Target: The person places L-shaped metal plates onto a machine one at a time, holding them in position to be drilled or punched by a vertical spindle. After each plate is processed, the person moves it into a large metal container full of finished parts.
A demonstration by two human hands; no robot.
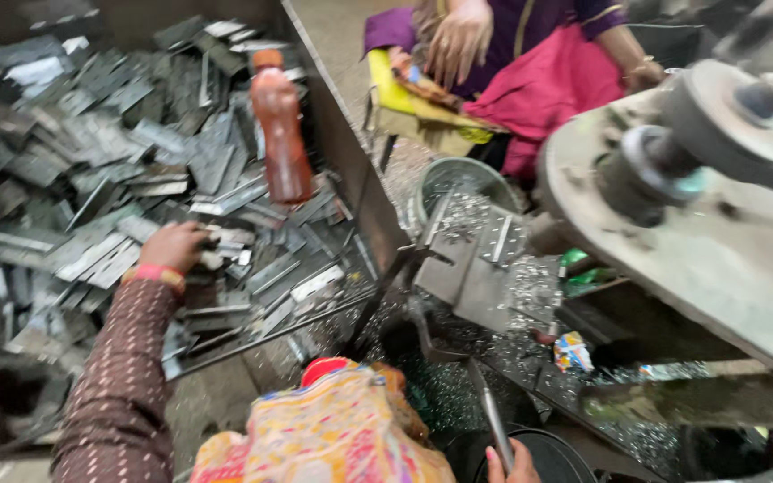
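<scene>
Grey metal plates [91, 161] heaped around an orange-capped bottle [281, 134] of reddish-brown liquid. Brown dotted sleeve [123, 376], pink bangle [158, 274]. Yellow floral cloth [333, 434] below; magenta garment [556, 80] opposite.

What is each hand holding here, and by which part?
The left hand grips flat grey metal pieces in the pile by their near ends. The right hand holds a thin grey metal rod by its lower end.
</scene>
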